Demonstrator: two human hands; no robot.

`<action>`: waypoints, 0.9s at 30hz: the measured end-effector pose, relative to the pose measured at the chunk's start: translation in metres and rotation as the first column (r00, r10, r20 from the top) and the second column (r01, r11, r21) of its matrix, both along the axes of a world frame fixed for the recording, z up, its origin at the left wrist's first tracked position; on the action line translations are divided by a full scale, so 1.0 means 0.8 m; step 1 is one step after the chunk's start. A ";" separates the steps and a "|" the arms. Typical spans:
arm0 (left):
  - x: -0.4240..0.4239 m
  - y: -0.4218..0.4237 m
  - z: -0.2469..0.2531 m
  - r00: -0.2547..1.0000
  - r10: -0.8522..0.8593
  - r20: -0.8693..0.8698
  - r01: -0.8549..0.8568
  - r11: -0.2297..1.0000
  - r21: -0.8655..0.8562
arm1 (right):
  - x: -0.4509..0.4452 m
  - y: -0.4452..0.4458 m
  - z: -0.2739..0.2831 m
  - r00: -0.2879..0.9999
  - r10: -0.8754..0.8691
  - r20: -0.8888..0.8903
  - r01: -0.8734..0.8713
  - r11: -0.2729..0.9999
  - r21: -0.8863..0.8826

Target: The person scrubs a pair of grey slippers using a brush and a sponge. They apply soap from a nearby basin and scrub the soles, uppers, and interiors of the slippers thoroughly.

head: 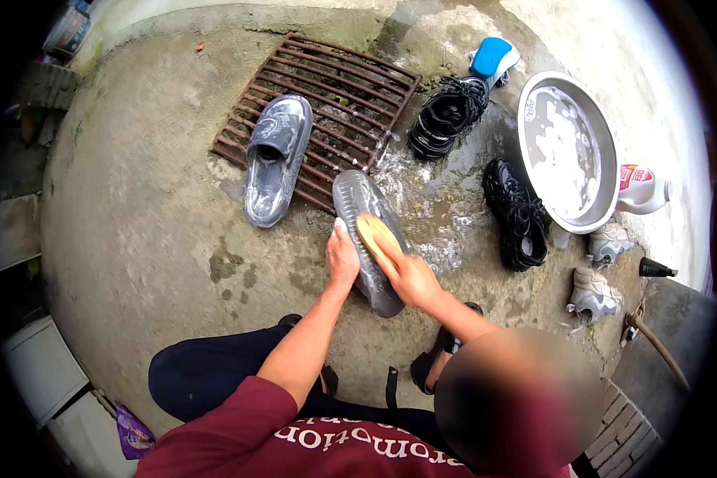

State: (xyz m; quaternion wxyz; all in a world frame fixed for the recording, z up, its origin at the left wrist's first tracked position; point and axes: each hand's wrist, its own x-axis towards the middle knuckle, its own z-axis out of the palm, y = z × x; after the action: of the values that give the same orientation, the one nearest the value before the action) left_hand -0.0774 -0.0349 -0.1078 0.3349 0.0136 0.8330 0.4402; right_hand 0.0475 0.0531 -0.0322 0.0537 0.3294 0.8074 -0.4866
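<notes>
My left hand (342, 256) grips the near left edge of a dark grey slide sandal (375, 284), which is turned with its ridged sole upward. A wooden-backed scrubbing brush (373, 234) is in my right hand (414, 278), lying against that sole; its bristles are hidden. The other grey slide sandal (279, 158), streaked with suds, rests upright on the left part of a rusty metal drain grate (340, 98). The toe end of the held sandal is near the grate's lower right corner.
Two black lace-up shoes (448, 119) (515, 218) stand right of the grate. Beyond them are a metal basin (607, 149) of sudsy water, a white bottle (645, 194), two pale sneakers (594, 293) and a blue-soled shoe (493, 57). Wet concrete surrounds the grate.
</notes>
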 end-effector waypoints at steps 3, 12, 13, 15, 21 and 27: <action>-0.003 0.010 0.007 0.996 -0.031 0.081 0.029 0.999 0.031 | -0.112 0.052 -0.052 0.996 -0.083 -0.039 0.089 0.978 0.187; -0.007 -0.001 -0.001 1.000 0.008 -0.014 -0.007 0.994 0.110 | 0.029 -0.026 0.005 0.998 -0.025 -0.059 0.024 1.000 -0.005; -0.002 0.001 -0.002 0.999 0.031 -0.035 -0.026 0.992 0.126 | 0.002 -0.009 0.002 1.000 -0.007 -0.008 0.007 1.000 0.009; -0.007 0.002 0.002 0.989 -0.021 0.145 0.016 0.999 0.033 | -0.060 0.026 -0.015 0.995 0.006 0.096 -0.016 0.994 0.105; -0.027 0.006 0.007 0.935 0.040 0.351 -0.155 0.940 0.304 | -0.076 0.011 -0.012 0.997 -0.056 0.044 0.053 0.996 0.072; -0.008 0.032 0.039 0.952 -0.294 -0.087 0.258 0.922 -0.287 | 0.025 -0.005 -0.025 0.993 -0.040 0.113 0.033 0.997 0.068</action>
State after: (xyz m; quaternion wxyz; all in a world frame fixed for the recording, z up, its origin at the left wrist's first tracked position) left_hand -0.0840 -0.0092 -0.0766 0.3381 0.1131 0.8951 0.2679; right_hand 0.0673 0.0492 -0.0521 0.0802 0.3730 0.8124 -0.4410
